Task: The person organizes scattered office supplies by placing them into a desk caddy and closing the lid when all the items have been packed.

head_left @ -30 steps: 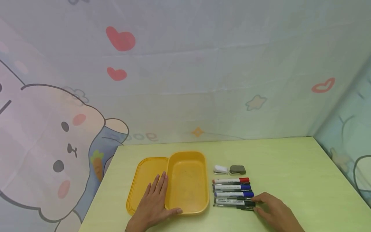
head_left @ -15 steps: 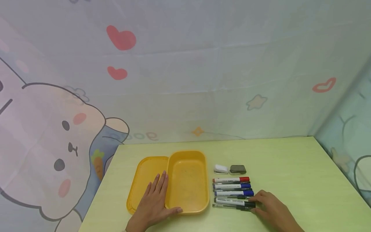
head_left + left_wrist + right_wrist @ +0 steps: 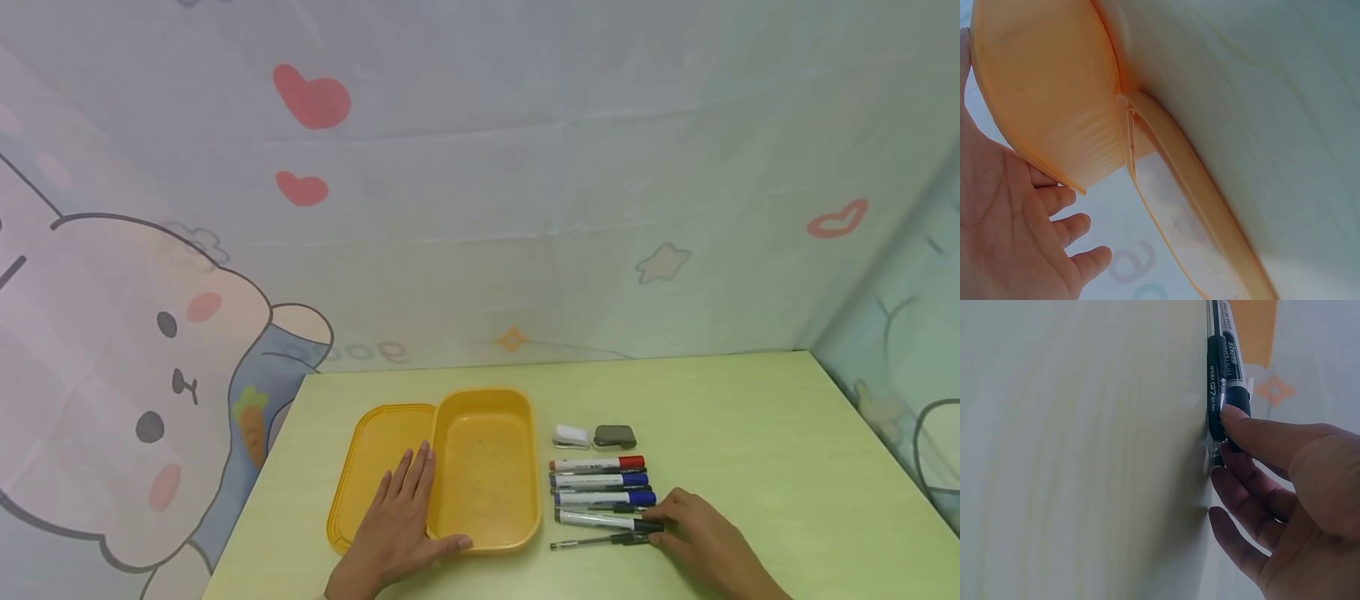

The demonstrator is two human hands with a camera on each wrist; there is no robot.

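Observation:
My left hand (image 3: 397, 525) lies flat with straight fingers along the left side of the yellow plastic box (image 3: 537, 467), its thumb at the near rim. In the left wrist view its fingers (image 3: 1072, 228) are at the box's edge. My right hand (image 3: 701, 533) pinches the capped end of a black-capped whiteboard marker (image 3: 596, 519) between thumb and fingertips. A black gel pen (image 3: 600, 542) lies slightly askew just in front of the marker, one end by my thumb. In the right wrist view, pen (image 3: 1213, 381) and marker (image 3: 1235, 362) overlap.
Beyond the black marker lie two blue-capped markers (image 3: 600, 498) and a red-capped marker (image 3: 596, 464), with pens between them. A white stapler (image 3: 572, 437) and a dark grey stapler (image 3: 615, 437) sit farther back. A yellow lid (image 3: 356, 467) is left of the box.
The gel pen has come away from the black marker, shifting toward the table's front. My right fingers stay at the marker's capped end. The left hand has not moved.

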